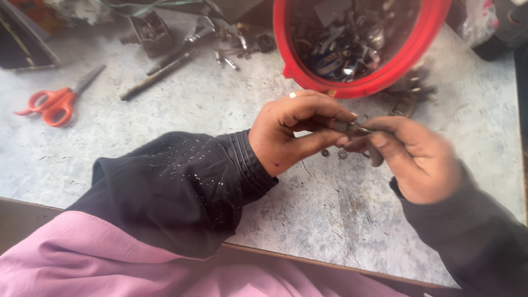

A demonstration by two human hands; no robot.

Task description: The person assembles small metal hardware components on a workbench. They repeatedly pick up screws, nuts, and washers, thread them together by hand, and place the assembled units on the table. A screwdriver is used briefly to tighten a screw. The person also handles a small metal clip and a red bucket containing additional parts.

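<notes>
Above the grey surface (209, 104), just below the red bowl (308, 77), left hand (286, 135) and right hand (418, 159) both pinch one small metal part (349, 127); keep fingers clenched over the loose washers (334, 153).

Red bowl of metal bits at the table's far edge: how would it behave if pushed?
The red bowl looks heaped with small metal parts, so it is probably heavy for its size and would resist a light push. Its round plastic wall may flex. On the flat grey table it would likely slide, not tip.
</notes>
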